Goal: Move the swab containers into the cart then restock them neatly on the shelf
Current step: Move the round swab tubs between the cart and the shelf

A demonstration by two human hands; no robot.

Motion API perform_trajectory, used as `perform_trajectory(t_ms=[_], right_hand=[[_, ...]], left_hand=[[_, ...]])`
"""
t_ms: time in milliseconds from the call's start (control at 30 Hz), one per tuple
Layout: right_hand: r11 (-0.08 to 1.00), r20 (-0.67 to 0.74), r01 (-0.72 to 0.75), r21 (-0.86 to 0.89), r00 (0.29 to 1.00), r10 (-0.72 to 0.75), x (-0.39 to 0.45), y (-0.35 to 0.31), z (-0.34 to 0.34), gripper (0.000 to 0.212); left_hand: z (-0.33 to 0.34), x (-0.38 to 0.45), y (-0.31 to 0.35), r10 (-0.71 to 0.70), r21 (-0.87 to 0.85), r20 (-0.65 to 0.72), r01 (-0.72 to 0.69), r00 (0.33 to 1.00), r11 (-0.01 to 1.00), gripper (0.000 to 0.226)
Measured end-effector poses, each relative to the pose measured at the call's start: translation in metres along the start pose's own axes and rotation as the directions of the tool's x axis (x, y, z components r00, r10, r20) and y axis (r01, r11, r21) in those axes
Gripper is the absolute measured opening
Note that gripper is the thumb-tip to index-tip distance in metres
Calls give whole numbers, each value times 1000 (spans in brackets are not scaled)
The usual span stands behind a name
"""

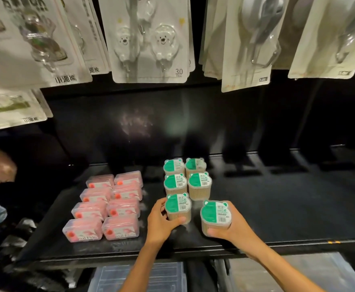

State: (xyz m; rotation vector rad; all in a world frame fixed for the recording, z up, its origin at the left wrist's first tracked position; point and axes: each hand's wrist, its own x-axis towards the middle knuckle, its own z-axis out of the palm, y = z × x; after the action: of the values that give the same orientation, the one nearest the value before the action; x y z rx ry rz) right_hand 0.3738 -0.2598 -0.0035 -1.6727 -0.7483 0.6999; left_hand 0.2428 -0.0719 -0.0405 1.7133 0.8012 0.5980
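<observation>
The left hand's (159, 221) fingers and thumb curl around the side of a small clear plastic swab container with a green bear-eared label on its lid (178, 208), which stands on the black shelf (277, 207). The right hand (228, 225) wraps its fingers and thumb around a second container of the same kind (215, 214), a little to the right of the first and near the shelf's front edge; whether its base touches the shelf cannot be told. Just behind these two, four more green-lidded swab containers (187, 176) stand upright in two rows of two, close together. To the left on the same shelf, eight flat clear rectangular boxes with pink contents (107, 205) lie in two neat columns. Above, carded packs of clear plastic wall hooks (149, 39), some shaped like bears, hang in front of the dark back panel. Below the shelf edge are translucent plastic bins (138, 277).
</observation>
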Motion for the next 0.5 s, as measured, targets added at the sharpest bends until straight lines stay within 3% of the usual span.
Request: perform_trajectory(t_ms=[500], right_hand=[[1000, -23, 19, -3, 1000, -19, 9, 3, 8, 66]], left_hand=[[-7, 8, 1, 7, 40, 31, -8, 999, 999, 76]])
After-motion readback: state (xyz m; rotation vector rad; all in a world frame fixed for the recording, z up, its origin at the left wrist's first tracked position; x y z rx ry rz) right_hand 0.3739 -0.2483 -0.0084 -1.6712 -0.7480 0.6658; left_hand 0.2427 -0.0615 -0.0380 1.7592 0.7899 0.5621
